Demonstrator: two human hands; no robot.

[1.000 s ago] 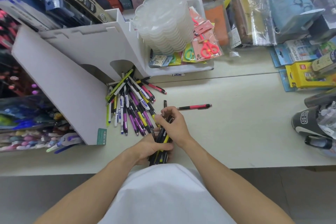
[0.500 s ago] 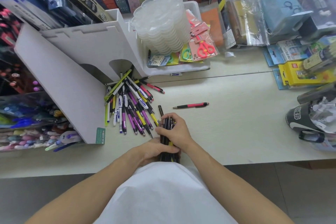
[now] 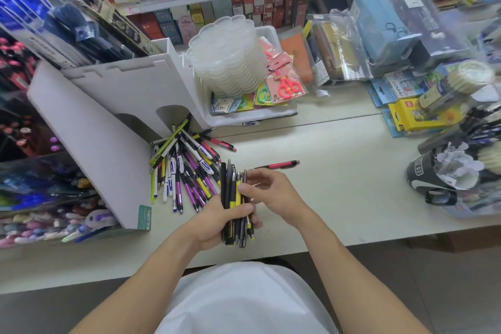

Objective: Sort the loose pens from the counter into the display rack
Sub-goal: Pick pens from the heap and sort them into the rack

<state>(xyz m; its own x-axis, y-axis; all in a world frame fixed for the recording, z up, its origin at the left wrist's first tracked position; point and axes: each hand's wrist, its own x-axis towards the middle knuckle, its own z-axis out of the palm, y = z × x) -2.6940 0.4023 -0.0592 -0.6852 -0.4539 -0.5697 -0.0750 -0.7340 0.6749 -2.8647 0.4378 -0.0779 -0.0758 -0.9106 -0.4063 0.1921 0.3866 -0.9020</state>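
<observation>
The left hand (image 3: pixel 217 221) gripped a bundle of pens (image 3: pixel 235 206). The right hand (image 3: pixel 272 192) pinched its far end, beside the pen pile (image 3: pixel 184 168).

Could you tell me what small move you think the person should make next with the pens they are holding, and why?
Probably reach the right hand for the lone pink-and-black pen lying just beyond its fingers. The left hand already grips a bundle of black and yellow pens upright, the right hand's fingers rest against that bundle, and this single pen lies apart from the mixed pile of loose pens by the white rack.
</observation>
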